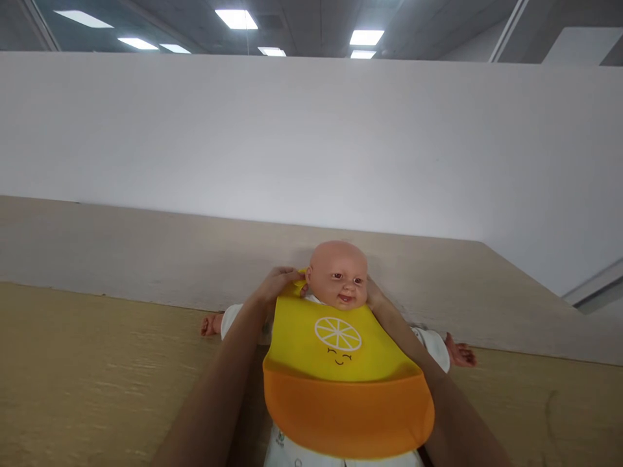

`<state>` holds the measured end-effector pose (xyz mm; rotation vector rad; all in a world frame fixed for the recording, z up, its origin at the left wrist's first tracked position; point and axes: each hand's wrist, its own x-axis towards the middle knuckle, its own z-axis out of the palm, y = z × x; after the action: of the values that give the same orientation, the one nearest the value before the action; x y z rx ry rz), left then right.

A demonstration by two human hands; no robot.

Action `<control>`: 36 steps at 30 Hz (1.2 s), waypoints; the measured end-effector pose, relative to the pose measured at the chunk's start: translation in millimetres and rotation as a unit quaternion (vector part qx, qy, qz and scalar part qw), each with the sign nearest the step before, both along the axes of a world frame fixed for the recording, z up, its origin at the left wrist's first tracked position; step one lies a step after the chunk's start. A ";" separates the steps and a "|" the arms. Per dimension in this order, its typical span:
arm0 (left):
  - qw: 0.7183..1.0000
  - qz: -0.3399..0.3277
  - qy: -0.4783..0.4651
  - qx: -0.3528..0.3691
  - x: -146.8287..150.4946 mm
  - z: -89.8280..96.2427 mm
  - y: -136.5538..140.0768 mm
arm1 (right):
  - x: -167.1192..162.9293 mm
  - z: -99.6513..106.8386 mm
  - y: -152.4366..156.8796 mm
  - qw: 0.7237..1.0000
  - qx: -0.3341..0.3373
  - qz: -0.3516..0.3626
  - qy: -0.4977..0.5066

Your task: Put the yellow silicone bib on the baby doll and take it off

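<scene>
A baby doll (337, 263) in white clothes lies face up with its arms spread to both sides. Over its chest rests a yellow bib (296, 331) with a lemon-slice print, a smiling face and an orange catch pocket (348, 415). Beside the doll's head, on the left, my left hand (280, 283) grips the bib's yellow neck strap between its fingers. My right hand (374, 293) reaches behind the doll's neck on the other side. Most of its fingers are hidden by the doll's head, so their hold cannot be made out.
The doll lies on a wood-toned surface (97, 363) that meets a paler board (146, 253). Behind it rises a white partition wall (292, 143). Above the wall are glass panels and lit ceiling lights (236, 19). A grey metal edge (598, 285) shows at the far right.
</scene>
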<state>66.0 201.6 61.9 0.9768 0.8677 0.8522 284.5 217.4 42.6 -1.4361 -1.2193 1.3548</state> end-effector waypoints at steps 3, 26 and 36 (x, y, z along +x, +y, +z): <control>0.999 -0.021 0.044 0.016 -2.9 -2.8 0.8 | 0.5 -1.0 -0.3 1.000 -0.011 -0.006 0.027; 0.781 0.049 0.575 0.239 -9.0 9.6 8.4 | 9.7 -24.2 13.0 0.999 0.046 0.013 -0.014; 0.894 0.031 0.392 0.215 -16.5 8.3 7.9 | 3.5 -17.2 7.9 0.998 0.024 0.019 0.047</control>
<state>49.5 209.5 70.2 1.7544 1.4313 0.7081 288.0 225.3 25.4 -1.3067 -1.2144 1.3927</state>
